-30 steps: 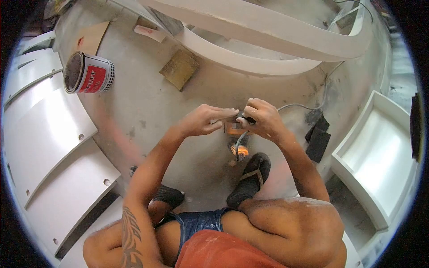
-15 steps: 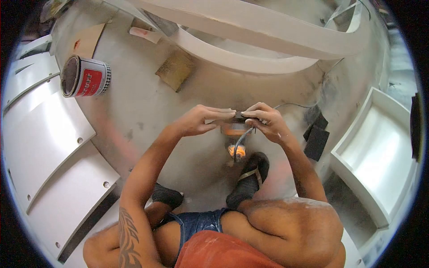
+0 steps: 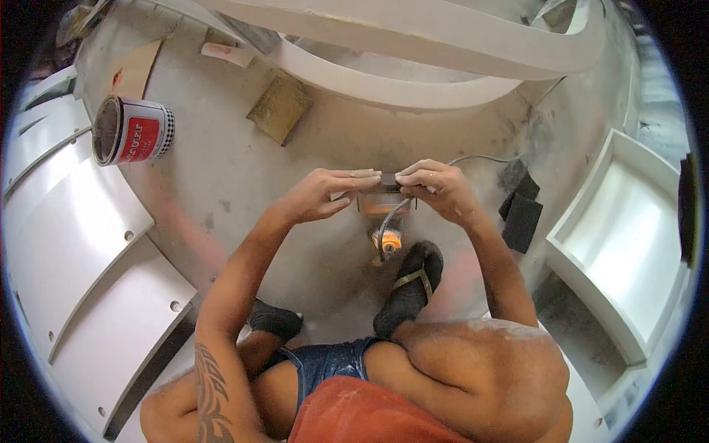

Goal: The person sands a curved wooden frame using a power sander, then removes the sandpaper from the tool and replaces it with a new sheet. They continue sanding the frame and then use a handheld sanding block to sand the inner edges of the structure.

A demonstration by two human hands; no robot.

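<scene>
An orange and dark power sander [image 3: 387, 214] stands on the floor in front of me with its flat dark pad [image 3: 388, 180] facing up. My left hand [image 3: 329, 193] is at the pad's left side, fingers stretched out flat with the tips at its edge and the thumb apart below. At the right edge, my right hand [image 3: 436, 188] has bent fingers and thumb closed on the pad end. The grey power cord [image 3: 385, 225] loops down across the tool's front. Whether a sheet lies on the pad I cannot make out.
Dark abrasive pieces [image 3: 521, 224] lie right of the sander. A yellowish pad [image 3: 281, 108] and an open tin [image 3: 136, 131] are on the dusty floor. White curved panels [image 3: 81, 214] line the left, a white tray-like part [image 3: 613, 221] the right. A curved white frame [image 3: 413, 37] spans the far side.
My right fingers have shifted slightly, and more of the dark pad shows between my hands. The whole view has moved a little; the sander stays in place.
</scene>
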